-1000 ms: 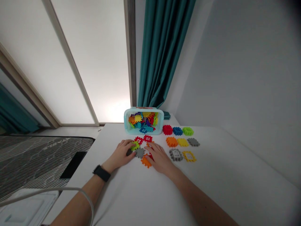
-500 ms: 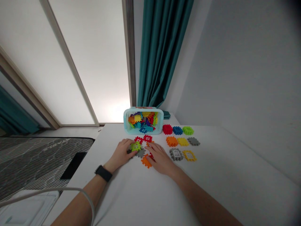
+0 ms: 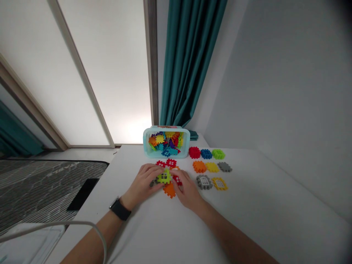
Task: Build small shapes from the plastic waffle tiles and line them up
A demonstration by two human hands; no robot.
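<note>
Lime-green window tile point(image 3: 164, 177): one, held between both hands above the pile. We log one change from the previous moment: the right hand has closed in from its place apart. Left hand point(image 3: 143, 179): curled, fingers on the tile's left side, black watch point(image 3: 120, 209) on the wrist. Right hand point(image 3: 187, 188): narrowed, fingertips point(image 3: 173, 172) meeting the tile's right side.

Under and around the hands: grey tile point(image 3: 154, 182), orange tile point(image 3: 169, 190), red window tile point(image 3: 177, 179). Just beyond: two red frame tiles point(image 3: 165, 163).

White counter point(image 3: 247, 205): carries an aqua bin point(image 3: 166, 154) packed with mixed tiles, and, to the right, three rows of sorted tiles point(image 3: 209, 167) in eight colours and shapes.

Room: striped mattress point(image 3: 46, 183) left of the counter, with a black slab point(image 3: 82, 194) on it; white cable point(image 3: 55, 224) across the left forearm; teal curtain point(image 3: 178, 62); frosted door panel point(image 3: 110, 73); grey wall point(image 3: 275, 91).
</note>
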